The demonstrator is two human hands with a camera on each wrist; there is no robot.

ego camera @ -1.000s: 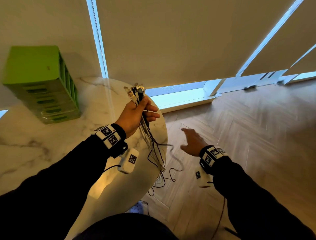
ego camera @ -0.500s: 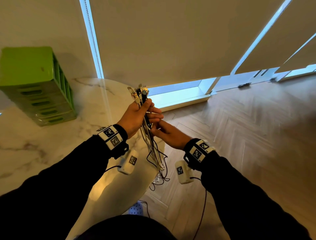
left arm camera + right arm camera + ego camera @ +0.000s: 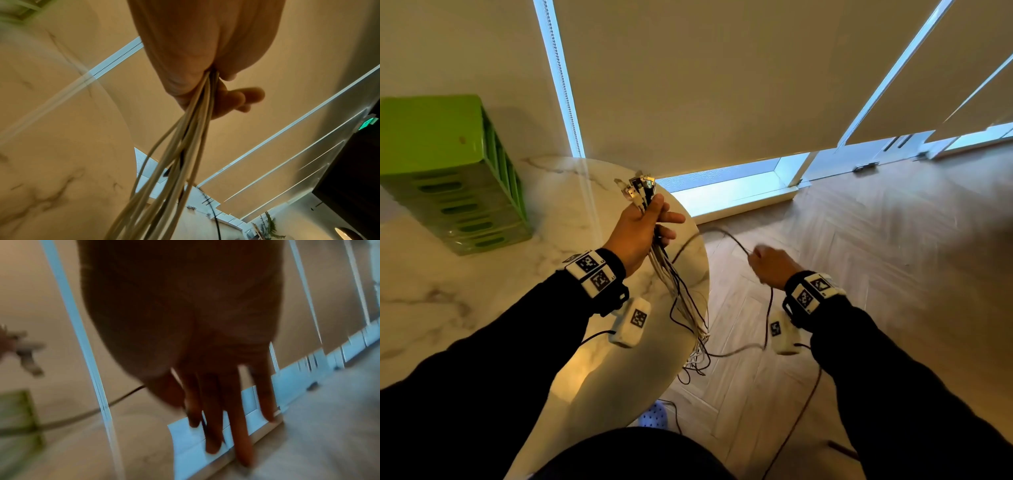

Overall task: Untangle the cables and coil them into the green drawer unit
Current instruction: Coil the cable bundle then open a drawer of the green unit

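My left hand (image 3: 640,233) grips a bundle of white and black cables (image 3: 671,281) above the table's right edge, with the connector ends (image 3: 638,188) sticking up from the fist. From below, the strands (image 3: 185,146) fan out of the closed left hand (image 3: 205,48). Off the table, my right hand (image 3: 770,267) pinches a single dark cable (image 3: 722,233) that arcs out from the bundle; its tail loops back down to the hanging ends. In the blurred right wrist view the cable (image 3: 82,417) runs in at the thumb of the right hand (image 3: 185,321), whose other fingers are extended. The green drawer unit (image 3: 448,171) stands at the table's far left, drawers closed.
The round marble table (image 3: 482,291) ends just right of the left hand. Beyond it lies wooden herringbone floor (image 3: 859,274), where the cable ends dangle. Lowered roller blinds and a bead chain (image 3: 558,68) stand behind. A blue perforated slipper (image 3: 654,416) shows by the table's base.
My right hand came in to the bundle under the left hand, took one dark cable and has now swung out to the right with it. The left hand stays in place with the bundle.
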